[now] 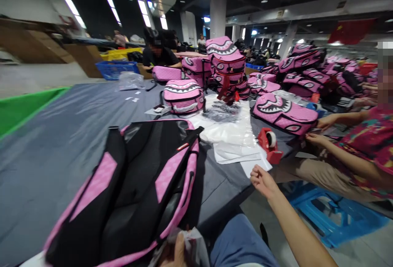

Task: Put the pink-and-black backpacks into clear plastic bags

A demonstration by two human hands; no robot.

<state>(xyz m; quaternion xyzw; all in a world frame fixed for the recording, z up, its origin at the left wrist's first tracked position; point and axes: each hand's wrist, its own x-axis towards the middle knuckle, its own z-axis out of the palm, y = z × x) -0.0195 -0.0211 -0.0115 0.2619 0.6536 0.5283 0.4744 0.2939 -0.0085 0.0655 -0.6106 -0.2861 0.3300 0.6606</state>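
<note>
Head view: a pink-and-black backpack [132, 189] lies with its shoulder straps upward on the grey-covered surface [39, 169], ahead and to the left of the left fingers.
Left hand [175, 254]: low at the backpack's near right edge; the thumb presses on crumpled clear plastic [198, 244], and the fingers seem to grip it, though most are hidden.
Right hand [261, 181]: its fingers curl inward, well apart from the backpack; I cannot tell whether they are fully closed or pinch anything.
White sheets [236, 153]: just beyond the right fingers, one corner close to them.
Red tape dispenser [270, 152]: just past the right fingers, by those sheets.
Shark-mouth bag [183, 97]: well beyond both sets of fingers, past the backpack.
Co-worker's hands [317, 139]: to the right of and beyond the right fingers, near another shark-mouth bag [285, 112].
Step in hand: judging by the grip, handling the plastic at the backpack's edge.
Next move: probably calls for a steady left grip, keeping the plastic from snagging on straps or zip.
</note>
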